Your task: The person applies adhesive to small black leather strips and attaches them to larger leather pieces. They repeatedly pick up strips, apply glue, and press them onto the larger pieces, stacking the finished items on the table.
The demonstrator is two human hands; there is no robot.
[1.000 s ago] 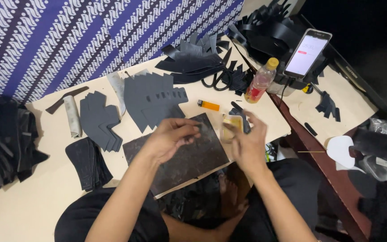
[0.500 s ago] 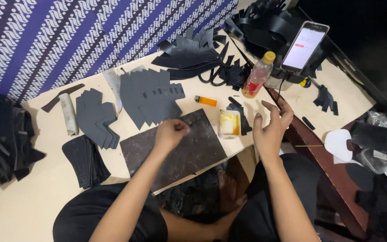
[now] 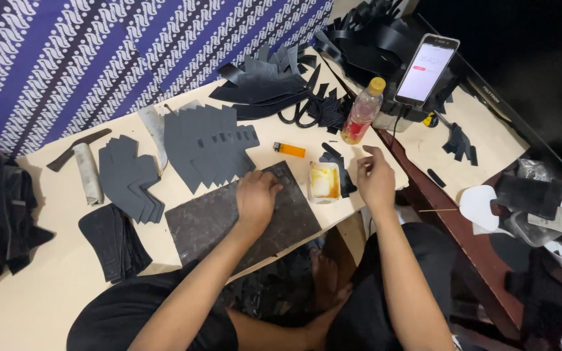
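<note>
My left hand point(image 3: 255, 195) rests on the far edge of a dark mottled slab point(image 3: 216, 227), fingers curled into a loose fist; nothing shows in its grip. It sits just below a fanned stack of grey cut leather pieces point(image 3: 206, 144). My right hand point(image 3: 375, 177) hovers near the table's right edge with fingers loosely apart and empty. It is beside a small white tub of yellowish glue point(image 3: 324, 182) and some black scraps point(image 3: 337, 162).
An orange lighter point(image 3: 290, 150), a yellow-capped bottle point(image 3: 363, 117), scissors point(image 3: 299, 112) and a propped phone point(image 3: 426, 68) lie beyond the hands. More grey pieces point(image 3: 128, 174), black pieces point(image 3: 113, 242) and a rolled strip point(image 3: 88, 173) sit at left. The table edge point(image 3: 385, 188) drops off beside my right hand.
My right hand has left the glue tub and moved right and farther away, now empty with its fingers apart. My left hand stays on the slab, slightly shifted.
</note>
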